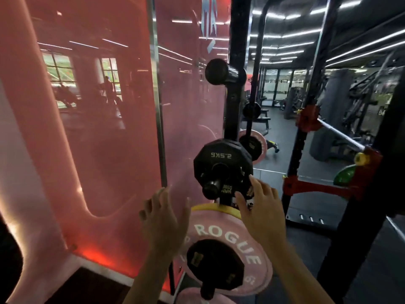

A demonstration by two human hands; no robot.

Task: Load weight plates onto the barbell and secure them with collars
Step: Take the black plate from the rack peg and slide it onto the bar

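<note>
- Gym floor and pink mirrored wall (87,128) form the background; the wall lies just beyond the left hand (162,218), and the dark floor spreads beyond and to the right of the right hand (260,207).
- Black storage post (235,102) stands straight ahead of both hands, carrying stub pegs at several heights.
- Barbell (341,136) rests on red rack hooks, well apart from the hands, up and to the right of the right hand.
- Pink plate (221,233), marked ROGUE, hangs just below the hands, with a yellow plate (210,207) behind it and a small black plate (215,265) in front.
- 2.5 kg plate (223,170), the task's thing for this step, sits on its peg (211,188) directly above the fingertips.
- Right hand grasps the plate's lower right rim, fingers reaching up its edge and thumb on its face.
- Left hand is released, fingers spread, near the plate's lower left but apart from it.
- Judged step: drawing the plate off the peg. Done well, the left hand would take the opposite rim, and the plate would slide straight along the peg, kept square so the bore does not bind, and clear of the plates below.
</note>
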